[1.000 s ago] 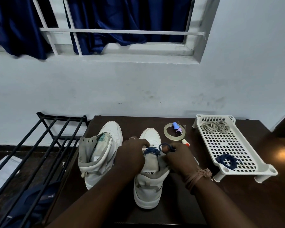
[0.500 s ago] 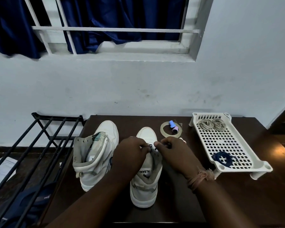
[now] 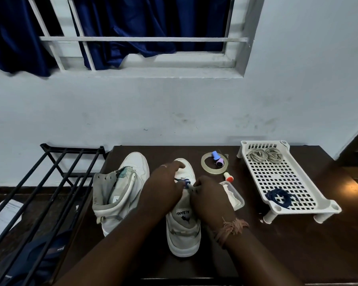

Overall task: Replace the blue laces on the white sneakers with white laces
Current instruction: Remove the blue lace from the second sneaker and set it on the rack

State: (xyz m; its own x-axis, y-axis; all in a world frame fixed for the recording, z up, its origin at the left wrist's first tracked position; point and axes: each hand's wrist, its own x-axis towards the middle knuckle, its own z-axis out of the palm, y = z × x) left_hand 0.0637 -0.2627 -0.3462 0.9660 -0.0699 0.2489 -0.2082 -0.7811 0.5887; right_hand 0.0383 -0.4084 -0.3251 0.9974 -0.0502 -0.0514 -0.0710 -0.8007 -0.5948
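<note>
Both hands work low in the centre of the frame on the right sneaker [image 3: 184,230]. The left hand [image 3: 163,187] and right hand [image 3: 210,196] pinch the blue lace [image 3: 185,182], unthreading it; next it must slide out of the lower eyelets.

— Is anything showing words you can read?

— Only one: "ALBANIA" is sitting on the tongue label [image 3: 183,214] of the right sneaker [image 3: 184,230], printed in dark letters and reading upside down from this view, with a small dark emblem beside it.

— What about the left sneaker [image 3: 120,190]?

— A small tag is peeking out inside it, but its marks are staying too tiny to make out.

— And the paper [image 3: 2,215] lying under the black rack?

— It is carrying lines of print, all too blurred to read.
</note>
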